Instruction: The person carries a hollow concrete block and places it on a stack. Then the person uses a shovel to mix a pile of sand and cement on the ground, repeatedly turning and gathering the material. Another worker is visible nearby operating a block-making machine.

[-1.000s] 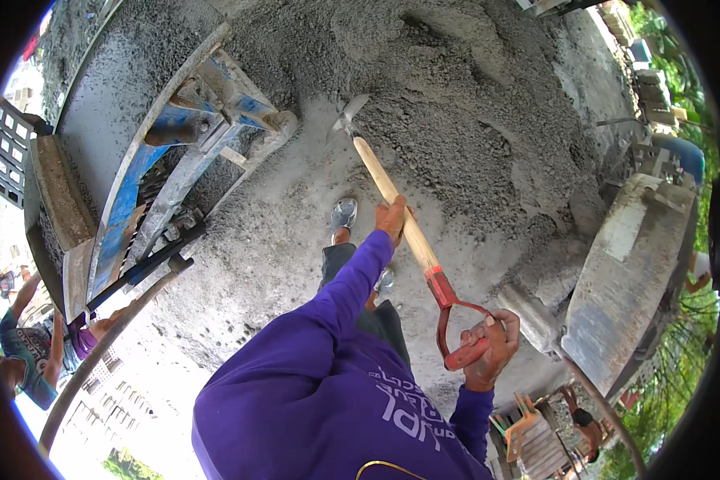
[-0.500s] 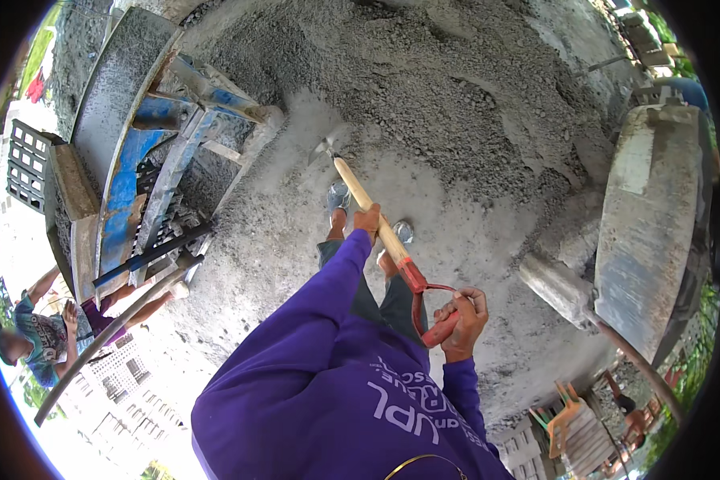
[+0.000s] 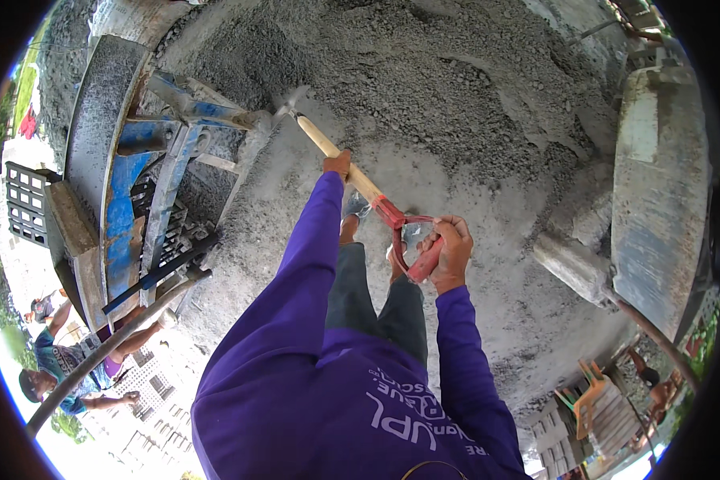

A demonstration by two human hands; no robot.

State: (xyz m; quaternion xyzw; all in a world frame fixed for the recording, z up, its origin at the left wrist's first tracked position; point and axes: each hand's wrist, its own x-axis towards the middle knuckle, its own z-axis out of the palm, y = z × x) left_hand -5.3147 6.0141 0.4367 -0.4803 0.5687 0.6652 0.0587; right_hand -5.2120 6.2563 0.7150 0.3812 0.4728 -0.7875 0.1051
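A shovel (image 3: 318,138) with a pale wooden shaft and a red D-shaped handle slants across the ground ahead of my feet. Its metal blade lies at the near left edge of a large heap of grey gravelly mix (image 3: 488,104), partly lost against the grey. My left hand (image 3: 338,164) is wrapped round the middle of the shaft. Closed over the grip of the red handle is my right hand (image 3: 450,252), close in front of my body. Both arms are in purple sleeves, the left one stretched out further.
A grey wheelbarrow with a blue frame (image 3: 128,192) lies tipped at left, its bar pointing toward me. Another wheelbarrow (image 3: 656,200) stands at right. A person (image 3: 64,368) is at lower left beside hollow blocks. A wooden chair (image 3: 608,408) and another person (image 3: 662,392) are at lower right.
Both hands have pushed the shovel forward and to the left, bringing its blade to the heap's edge. My arms are more stretched out. The person at lower left has shifted posture.
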